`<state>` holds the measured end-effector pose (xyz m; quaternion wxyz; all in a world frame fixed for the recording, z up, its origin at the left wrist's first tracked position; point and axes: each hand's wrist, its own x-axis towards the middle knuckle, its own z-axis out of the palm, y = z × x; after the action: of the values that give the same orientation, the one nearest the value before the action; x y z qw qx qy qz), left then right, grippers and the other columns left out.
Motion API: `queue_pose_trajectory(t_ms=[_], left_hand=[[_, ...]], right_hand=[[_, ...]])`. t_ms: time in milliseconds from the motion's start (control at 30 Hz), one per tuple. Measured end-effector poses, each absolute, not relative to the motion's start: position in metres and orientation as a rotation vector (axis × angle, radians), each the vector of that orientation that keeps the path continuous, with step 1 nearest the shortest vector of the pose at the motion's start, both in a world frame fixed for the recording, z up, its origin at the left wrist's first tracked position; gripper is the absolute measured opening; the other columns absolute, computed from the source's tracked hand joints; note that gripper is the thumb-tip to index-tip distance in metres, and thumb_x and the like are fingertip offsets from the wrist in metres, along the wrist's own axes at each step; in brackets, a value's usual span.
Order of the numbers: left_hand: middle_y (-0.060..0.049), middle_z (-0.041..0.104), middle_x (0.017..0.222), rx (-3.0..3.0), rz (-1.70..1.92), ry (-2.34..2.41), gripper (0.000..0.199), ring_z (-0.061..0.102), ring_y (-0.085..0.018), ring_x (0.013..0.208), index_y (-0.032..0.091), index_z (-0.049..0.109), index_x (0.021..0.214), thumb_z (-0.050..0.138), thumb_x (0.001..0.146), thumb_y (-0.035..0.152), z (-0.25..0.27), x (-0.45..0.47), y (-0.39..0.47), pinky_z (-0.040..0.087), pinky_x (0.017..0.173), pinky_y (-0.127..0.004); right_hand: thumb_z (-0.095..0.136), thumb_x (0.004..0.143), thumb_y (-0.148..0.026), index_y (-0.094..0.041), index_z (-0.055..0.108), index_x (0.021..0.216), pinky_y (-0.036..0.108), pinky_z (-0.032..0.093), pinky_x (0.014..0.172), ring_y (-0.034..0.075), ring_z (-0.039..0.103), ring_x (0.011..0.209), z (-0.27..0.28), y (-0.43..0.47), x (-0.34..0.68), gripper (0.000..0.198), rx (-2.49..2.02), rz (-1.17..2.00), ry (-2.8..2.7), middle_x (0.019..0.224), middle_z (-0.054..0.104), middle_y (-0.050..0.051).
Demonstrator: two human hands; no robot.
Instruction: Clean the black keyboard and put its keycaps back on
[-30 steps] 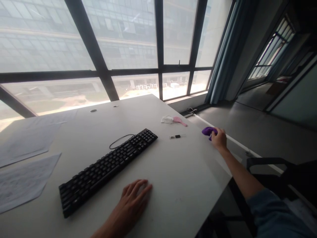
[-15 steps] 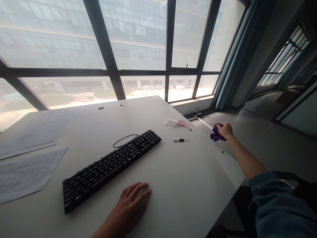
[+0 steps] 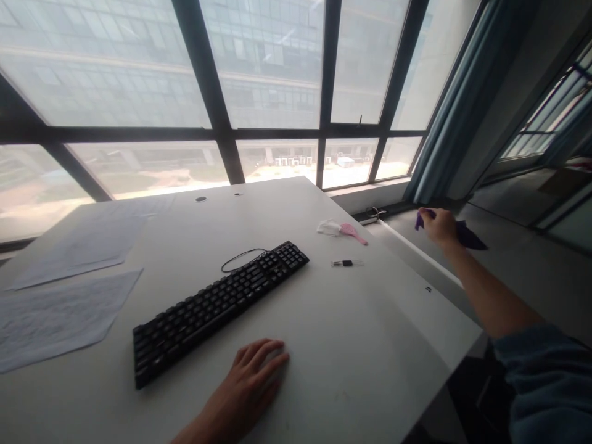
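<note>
My right hand (image 3: 439, 226) is closed around a purple cloth (image 3: 469, 237), held in the air past the right edge of the desk. Part of the cloth pokes out at the fingertips and the rest trails behind the wrist. My left hand (image 3: 254, 379) rests palm down on the white desk (image 3: 351, 345), its fingers stretched out. Just beyond it lies a black keyboard (image 3: 222, 308), set at a slant with its cable looped behind it.
A pink hairbrush (image 3: 354, 233) lies beside a crumpled white tissue or wrapper (image 3: 328, 228). Nearer is a small clear item with a black band (image 3: 346, 263). Printed sheets (image 3: 69, 320) cover the left side. Windows (image 3: 272, 68) stand behind the desk, a blue curtain (image 3: 448, 123) at right.
My right hand has moved farther right and slightly up with the purple cloth, which now swings out behind the wrist. The view has turned a little left. My left hand stays on the desk.
</note>
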<state>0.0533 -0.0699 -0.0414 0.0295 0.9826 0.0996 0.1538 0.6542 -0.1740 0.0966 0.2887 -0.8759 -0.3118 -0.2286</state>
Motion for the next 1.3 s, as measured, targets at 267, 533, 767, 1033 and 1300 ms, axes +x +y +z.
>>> queue_pose_trajectory(t_ms=[267, 533, 767, 1033, 1300], left_hand=[[-0.007, 0.058, 0.138, 2.987, 0.461, 0.314, 0.043, 0.053, -0.025, 0.127, 0.03, 0.059, 0.134, 0.057, 0.092, 0.018, -0.034, 0.055, -0.074, 0.047, 0.103, -0.038], [-0.006, 0.057, 0.139, 2.976, 0.452, 0.33, 0.044, 0.052, -0.026, 0.127, 0.031, 0.059, 0.133, 0.058, 0.091, 0.017, -0.036, 0.054, -0.073, 0.047, 0.103, -0.04], [-0.006, 0.057, 0.139, 2.989, 0.442, 0.326, 0.045, 0.052, -0.025, 0.126, 0.032, 0.058, 0.135, 0.058, 0.092, 0.018, -0.035, 0.054, -0.071, 0.047, 0.103, -0.039], [-0.005, 0.056, 0.14, 2.957, 0.438, 0.343, 0.045, 0.05, -0.025, 0.127, 0.032, 0.057, 0.134, 0.059, 0.091, 0.017, -0.037, 0.054, -0.072, 0.045, 0.104, -0.039], [-0.005, 0.055, 0.14, 2.847, 0.342, 0.379, 0.042, 0.048, -0.025, 0.129, 0.03, 0.057, 0.132, 0.057, 0.093, 0.016, -0.028, 0.055, -0.077, 0.042, 0.107, -0.041]], right_hand=[[0.063, 0.085, -0.03, -0.018, 0.075, 0.086, 0.028, 0.048, 0.074, 0.021, 0.068, 0.079, 0.048, -0.17, 0.554, 0.017, -2.433, 0.143, -1.319, 0.084, 0.074, 0.007], [0.054, 0.096, -0.04, -0.021, 0.052, 0.144, 0.05, 0.039, 0.107, 0.034, 0.044, 0.133, -0.035, -0.171, 0.443, 0.051, -2.345, -0.21, -1.662, 0.15, 0.047, 0.016], [0.039, 0.102, -0.052, -0.017, 0.05, 0.145, 0.054, 0.035, 0.106, 0.036, 0.039, 0.136, -0.041, -0.124, 0.45, 0.057, -2.468, -0.072, -1.723, 0.154, 0.043, 0.017], [0.042, 0.099, -0.055, -0.007, 0.045, 0.146, 0.052, 0.035, 0.105, 0.038, 0.04, 0.133, -0.033, -0.051, 0.464, 0.067, -2.663, -0.075, -1.366, 0.155, 0.037, 0.024], [0.051, 0.097, -0.039, -0.021, 0.061, 0.133, 0.052, 0.038, 0.099, 0.038, 0.045, 0.124, -0.036, -0.082, 0.456, 0.042, -2.542, -0.394, -1.333, 0.144, 0.048, 0.017]])
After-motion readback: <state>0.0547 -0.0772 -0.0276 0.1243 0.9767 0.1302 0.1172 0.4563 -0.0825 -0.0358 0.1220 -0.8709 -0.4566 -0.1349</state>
